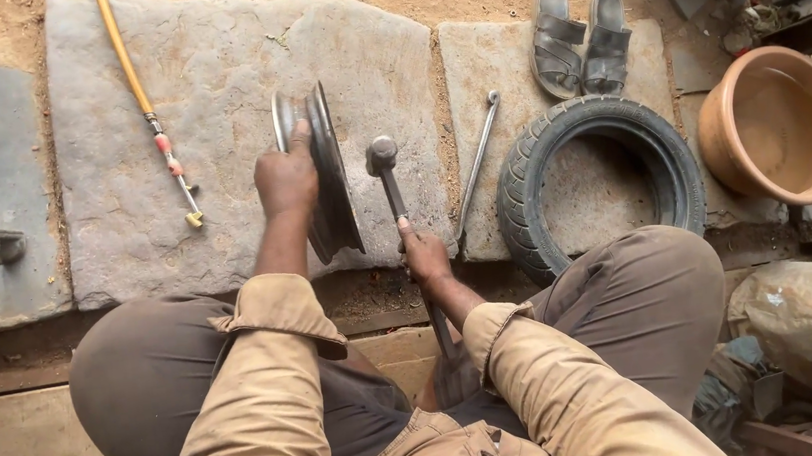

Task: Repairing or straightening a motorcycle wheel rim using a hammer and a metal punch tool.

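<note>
Two hands are busy over a grey stone slab (pixel 211 98) on sandy ground. At the left, the left hand (pixel 285 178) lies curled over the edge of a metal wheel rim (pixel 325 171) standing upright on the slab. To its right, the right hand (pixel 426 256) is wrapped tight around the handle of a hammer (pixel 385 160), its head just beside the rim. Farther right lie a tyre iron (pixel 477 165), a black tyre (pixel 600 177), sandals (pixel 580 37) and a clay-coloured basin (pixel 777 124).

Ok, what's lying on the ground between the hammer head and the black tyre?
A long metal wrench lies on the stone slab between the hammer and the tyre, seen in the head view.
</note>
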